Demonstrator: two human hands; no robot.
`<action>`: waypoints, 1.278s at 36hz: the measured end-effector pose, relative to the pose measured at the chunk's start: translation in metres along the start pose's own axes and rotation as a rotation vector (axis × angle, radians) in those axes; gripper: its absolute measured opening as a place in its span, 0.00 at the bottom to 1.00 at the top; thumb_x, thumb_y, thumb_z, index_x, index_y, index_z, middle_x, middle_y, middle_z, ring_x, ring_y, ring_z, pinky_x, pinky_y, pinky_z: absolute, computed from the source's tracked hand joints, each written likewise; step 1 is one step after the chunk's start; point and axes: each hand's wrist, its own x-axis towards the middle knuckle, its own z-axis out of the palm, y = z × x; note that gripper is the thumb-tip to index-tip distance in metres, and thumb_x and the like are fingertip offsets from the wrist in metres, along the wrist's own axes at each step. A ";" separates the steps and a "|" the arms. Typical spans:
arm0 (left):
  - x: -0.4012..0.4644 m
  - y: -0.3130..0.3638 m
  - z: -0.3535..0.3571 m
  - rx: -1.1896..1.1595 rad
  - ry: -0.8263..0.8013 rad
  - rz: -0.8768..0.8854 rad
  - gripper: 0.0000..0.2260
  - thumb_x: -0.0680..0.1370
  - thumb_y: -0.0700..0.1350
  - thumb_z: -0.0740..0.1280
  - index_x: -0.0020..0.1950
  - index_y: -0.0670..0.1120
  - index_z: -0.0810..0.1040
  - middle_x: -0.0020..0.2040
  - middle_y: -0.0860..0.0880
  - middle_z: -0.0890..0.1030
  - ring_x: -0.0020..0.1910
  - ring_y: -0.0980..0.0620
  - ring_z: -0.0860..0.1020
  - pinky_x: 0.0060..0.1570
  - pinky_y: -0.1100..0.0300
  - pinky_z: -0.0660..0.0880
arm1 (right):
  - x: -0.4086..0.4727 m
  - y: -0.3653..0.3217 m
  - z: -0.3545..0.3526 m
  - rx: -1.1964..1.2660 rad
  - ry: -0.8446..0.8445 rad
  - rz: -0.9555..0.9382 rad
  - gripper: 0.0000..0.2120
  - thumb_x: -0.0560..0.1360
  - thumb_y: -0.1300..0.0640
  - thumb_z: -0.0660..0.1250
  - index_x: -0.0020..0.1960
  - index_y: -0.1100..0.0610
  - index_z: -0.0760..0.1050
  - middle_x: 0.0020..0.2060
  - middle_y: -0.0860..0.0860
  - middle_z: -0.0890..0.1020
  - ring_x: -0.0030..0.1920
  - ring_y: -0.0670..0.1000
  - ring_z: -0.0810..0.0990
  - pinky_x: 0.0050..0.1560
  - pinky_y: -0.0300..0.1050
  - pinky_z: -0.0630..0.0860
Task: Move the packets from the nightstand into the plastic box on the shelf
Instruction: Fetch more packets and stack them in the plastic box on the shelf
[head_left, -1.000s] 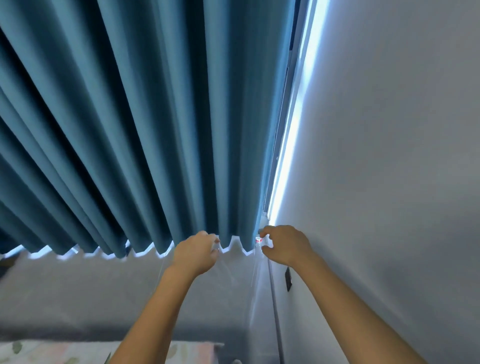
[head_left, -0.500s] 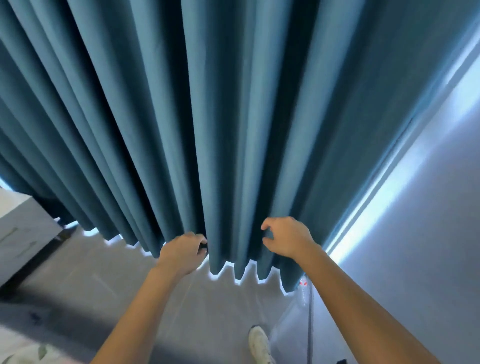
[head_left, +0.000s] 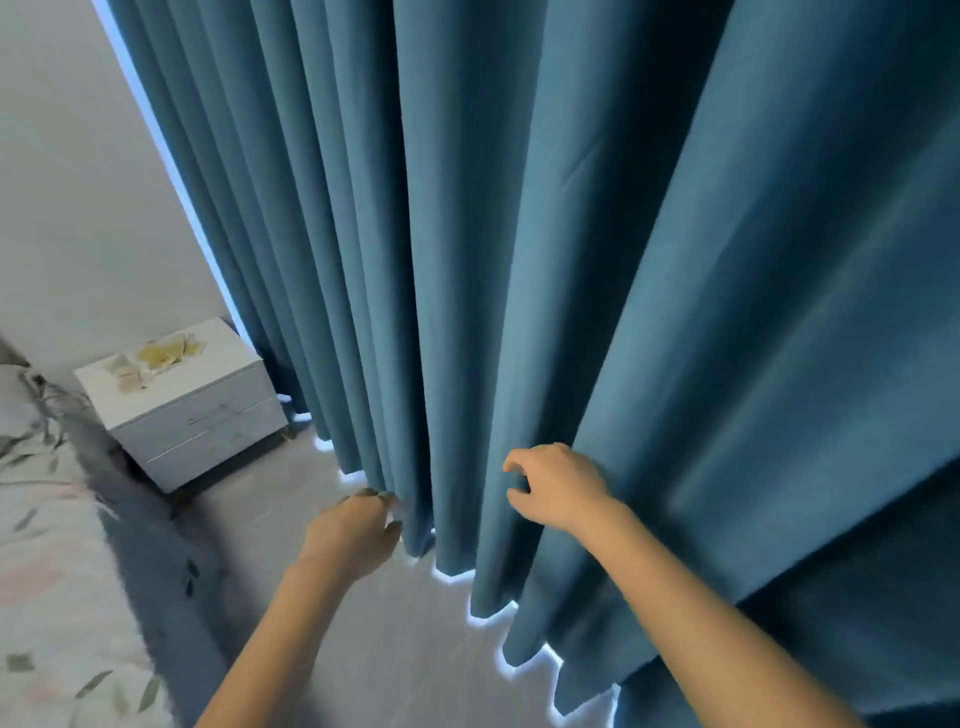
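Observation:
Several pale and yellowish packets (head_left: 150, 359) lie on top of a white two-drawer nightstand (head_left: 208, 423) at the left, against the wall. My left hand (head_left: 356, 538) hovers over the floor in front of the curtain, fingers loosely curled, with nothing visible in it. My right hand (head_left: 556, 491) is held up close to the curtain folds, fingers loosely curled and thumb apart, also holding nothing. Both hands are well to the right of the nightstand. No plastic box or shelf is in view.
A long blue curtain (head_left: 597, 234) fills the middle and right, its hem just above the grey floor (head_left: 395, 649). A bed with floral bedding (head_left: 47, 571) runs along the left edge, with a narrow floor strip between it and the curtain.
The view has swung left along the curtain, bringing the nightstand and bed into sight. Both hands stay out in front, now a little further apart.

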 end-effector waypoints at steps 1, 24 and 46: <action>0.009 -0.005 -0.003 -0.011 0.012 -0.024 0.16 0.80 0.52 0.56 0.67 0.56 0.70 0.66 0.53 0.72 0.63 0.49 0.73 0.56 0.55 0.73 | 0.016 -0.002 -0.003 0.004 -0.002 -0.023 0.17 0.75 0.52 0.62 0.65 0.48 0.72 0.59 0.48 0.78 0.62 0.54 0.73 0.57 0.46 0.71; 0.168 -0.243 -0.086 0.022 0.049 -0.303 0.16 0.80 0.52 0.58 0.68 0.54 0.70 0.68 0.50 0.72 0.63 0.49 0.74 0.58 0.53 0.74 | 0.330 -0.186 0.005 -0.003 -0.091 -0.335 0.17 0.75 0.51 0.61 0.63 0.47 0.72 0.56 0.47 0.79 0.59 0.52 0.75 0.52 0.45 0.73; 0.406 -0.491 -0.216 -0.040 0.056 -0.457 0.16 0.80 0.51 0.58 0.68 0.53 0.71 0.66 0.50 0.73 0.64 0.48 0.73 0.59 0.54 0.73 | 0.675 -0.380 -0.005 -0.064 -0.177 -0.491 0.14 0.75 0.53 0.61 0.61 0.50 0.73 0.56 0.49 0.79 0.56 0.53 0.76 0.49 0.44 0.73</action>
